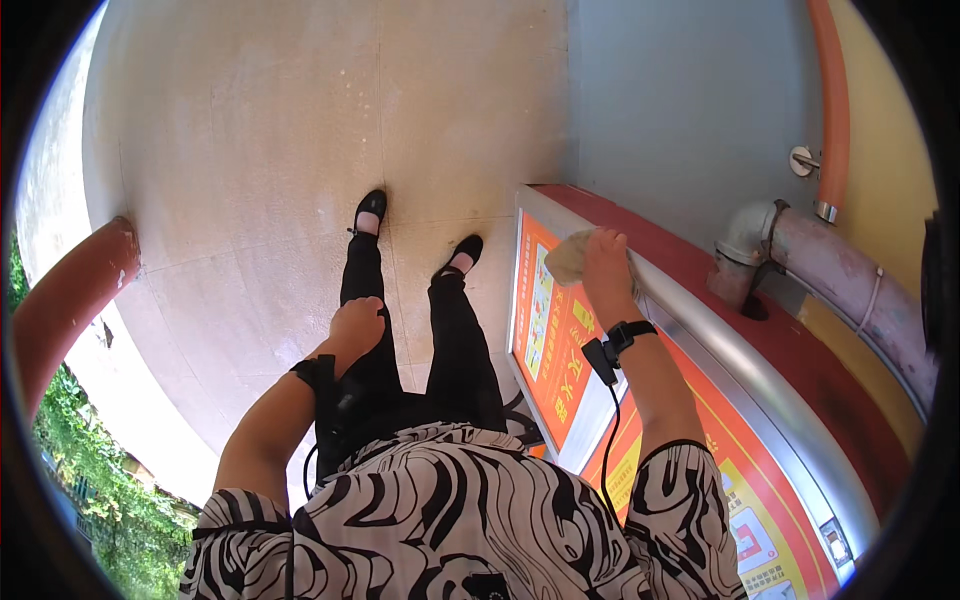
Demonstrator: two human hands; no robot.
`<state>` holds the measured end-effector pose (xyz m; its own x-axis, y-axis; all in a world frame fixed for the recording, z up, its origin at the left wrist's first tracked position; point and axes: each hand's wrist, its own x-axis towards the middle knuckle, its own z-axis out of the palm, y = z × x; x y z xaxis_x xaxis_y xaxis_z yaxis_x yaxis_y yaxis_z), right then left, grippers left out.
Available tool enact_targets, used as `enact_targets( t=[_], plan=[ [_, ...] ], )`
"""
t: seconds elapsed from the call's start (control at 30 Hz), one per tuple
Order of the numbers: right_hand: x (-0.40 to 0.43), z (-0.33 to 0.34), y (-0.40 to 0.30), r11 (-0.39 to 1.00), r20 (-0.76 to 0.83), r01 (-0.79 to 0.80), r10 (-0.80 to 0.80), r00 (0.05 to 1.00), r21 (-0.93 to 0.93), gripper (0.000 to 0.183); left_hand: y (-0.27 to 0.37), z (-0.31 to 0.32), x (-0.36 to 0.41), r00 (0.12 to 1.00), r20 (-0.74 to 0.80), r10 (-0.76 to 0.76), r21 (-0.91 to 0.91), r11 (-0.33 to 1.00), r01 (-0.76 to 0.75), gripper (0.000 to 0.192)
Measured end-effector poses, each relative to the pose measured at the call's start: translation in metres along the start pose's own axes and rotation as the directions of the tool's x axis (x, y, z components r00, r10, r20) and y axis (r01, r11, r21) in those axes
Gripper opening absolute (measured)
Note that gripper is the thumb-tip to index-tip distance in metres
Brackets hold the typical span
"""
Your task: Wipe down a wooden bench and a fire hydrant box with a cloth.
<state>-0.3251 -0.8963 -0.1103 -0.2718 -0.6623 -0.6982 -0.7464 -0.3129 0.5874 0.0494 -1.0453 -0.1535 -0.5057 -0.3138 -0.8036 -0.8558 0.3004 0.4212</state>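
Note:
My right hand (606, 268) grips a beige cloth (568, 259) and presses it to the upper front edge of a metal-framed cabinet (686, 326). The cloth overlaps the frame and the top of the orange printed panel (551, 307), which bears writing and pictures. Beside my thigh hangs my left hand (358, 328), its fingers curled in and no object showing in it; the palm is hidden. Each wrist wears a black strap, and a cable runs from the right one.
A grey pipe elbow (750, 229) joins a thick pipe (832, 259) that enters the cabinet's dark red top (817, 375). An orange pipe (832, 112) runs along the wall. At left, a red pole (82, 292) meets the tiled floor (247, 187), with greenery (97, 465) beyond.

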Motion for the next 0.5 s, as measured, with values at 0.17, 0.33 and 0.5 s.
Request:
enact_targets(
  t=[0.17,0.33,0.5],
  plan=[
    [0.070,0.036,-0.060,0.998,0.011,0.039,-0.039,0.999,-0.057,0.044,0.011,0.088,0.041,0.986,0.122,0.112,0.032,0.993,-0.116,0.024],
    [0.132,0.084,-0.116,0.999,-0.059,0.010,-0.008,0.998,0.035,0.043,0.043,0.147,0.088,0.972,0.140,0.187,-0.039,0.982,-0.184,0.015],
    [0.190,0.113,-0.166,1.000,-0.059,0.018,-0.018,0.998,0.000,0.042,0.044,0.184,0.124,0.957,0.037,0.287,-0.094,0.955,-0.283,0.015]
  ],
)
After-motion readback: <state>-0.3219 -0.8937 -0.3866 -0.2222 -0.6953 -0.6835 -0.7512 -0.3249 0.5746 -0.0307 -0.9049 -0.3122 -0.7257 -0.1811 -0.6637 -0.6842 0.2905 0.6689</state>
